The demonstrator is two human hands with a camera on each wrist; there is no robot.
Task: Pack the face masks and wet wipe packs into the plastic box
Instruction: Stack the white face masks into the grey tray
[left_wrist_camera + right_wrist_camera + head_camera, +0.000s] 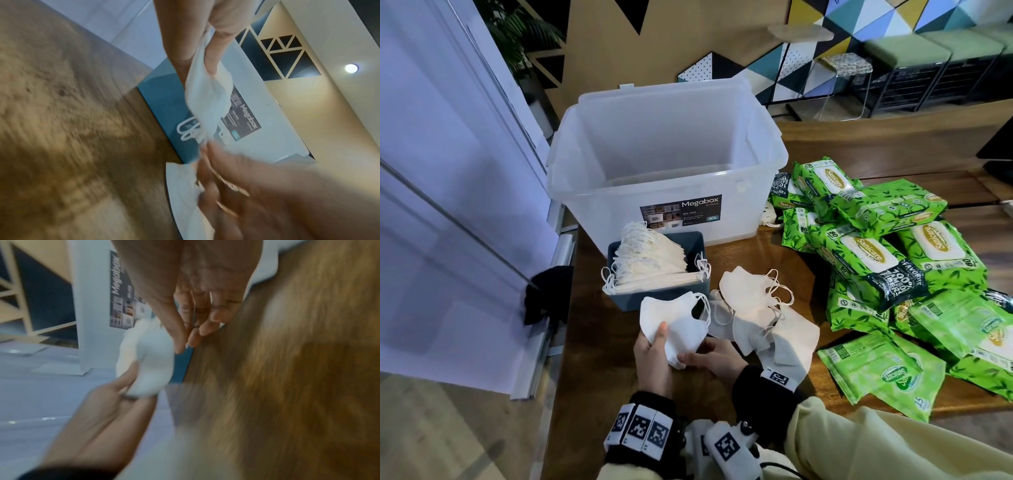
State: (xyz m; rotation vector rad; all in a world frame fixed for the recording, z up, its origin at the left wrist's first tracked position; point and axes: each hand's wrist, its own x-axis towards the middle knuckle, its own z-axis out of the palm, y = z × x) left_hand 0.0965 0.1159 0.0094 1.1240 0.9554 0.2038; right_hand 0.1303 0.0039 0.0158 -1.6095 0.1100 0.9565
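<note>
Left hand grips a small stack of white folded masks at lower centre; right hand seems to pinch its edge, bit blurry.

1. I counted one clear plastic box on the bench.
2. I saw one small blue tray, with a row of masks too tightly packed to count.
3. One small stack of masks was being held.
4. Loose masks beside it: at least three.
5. Green wipe packs: roughly a dozen, overlapping, so no exact count.
</note>
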